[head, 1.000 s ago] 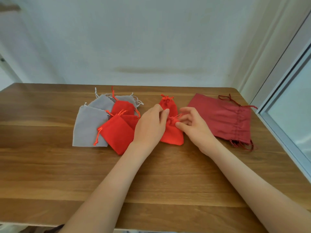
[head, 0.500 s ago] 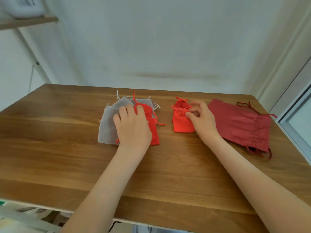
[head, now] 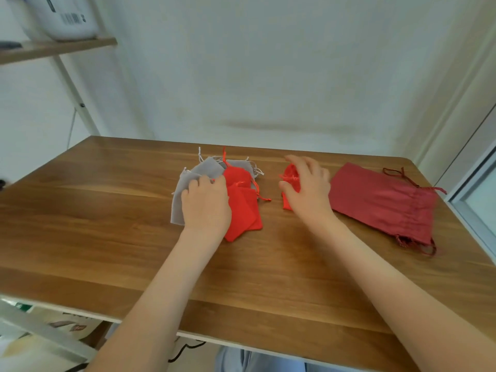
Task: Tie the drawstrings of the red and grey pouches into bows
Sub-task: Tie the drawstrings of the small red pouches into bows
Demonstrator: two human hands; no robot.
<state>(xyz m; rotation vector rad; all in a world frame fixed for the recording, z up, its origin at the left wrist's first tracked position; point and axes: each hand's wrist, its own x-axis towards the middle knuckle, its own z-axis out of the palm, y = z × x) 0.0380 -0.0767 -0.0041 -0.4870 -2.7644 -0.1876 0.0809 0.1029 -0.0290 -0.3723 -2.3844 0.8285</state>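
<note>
Barcode [head: 72, 19] on tub [head: 57, 28]; left hand [head: 205, 204] on pouches [head: 244, 208]

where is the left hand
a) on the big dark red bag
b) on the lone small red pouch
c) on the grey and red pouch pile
c: the left hand rests on the grey and red pouch pile; the right hand is over the lone small red pouch.

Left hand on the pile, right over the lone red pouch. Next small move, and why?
Probably: the left hand pulls one pouch clear of the pile of pouches. Its fingers curl into that pile, loose untied strings show there, and the right hand lies open over the small red pouch, free to help.
</note>
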